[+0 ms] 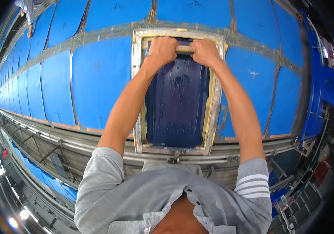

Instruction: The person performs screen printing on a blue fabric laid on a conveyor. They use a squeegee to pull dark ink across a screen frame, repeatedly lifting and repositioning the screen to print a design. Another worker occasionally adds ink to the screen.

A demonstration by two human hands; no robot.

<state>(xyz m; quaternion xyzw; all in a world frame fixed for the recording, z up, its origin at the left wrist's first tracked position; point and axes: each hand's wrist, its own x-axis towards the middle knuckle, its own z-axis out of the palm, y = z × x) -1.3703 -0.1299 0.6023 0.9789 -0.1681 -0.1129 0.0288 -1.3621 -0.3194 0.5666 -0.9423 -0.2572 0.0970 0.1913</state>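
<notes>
Setting: a long workshop hall, with ceiling lights along the left rim and racks of gear at the right.

Printing table: a long bench running across the view and far off to the upper left, its near edge a metal rail. Its top is covered edge to edge with blue fabric panels laid flat in rows, each bearing a small dark motif; flat laying would suit pressing a screen down on them.

Screen frame: a pale, ink-stained rectangular frame lying flat over one panel at the table's near edge, its far side reaching the gap between rows. Its mesh is coated with dark navy ink, streaked lengthwise.

Squeegee: a pale wooden bar lying crosswise at the frame's far end, blade down in the ink as far as can be told.

Left hand: fingers wrapped fully around the bar's left part.

Right hand: likewise closed around the right part; both arms outstretched, a paired grip that would spread pressure evenly.

Another person's sleeve: at the table's far left corner.
</notes>
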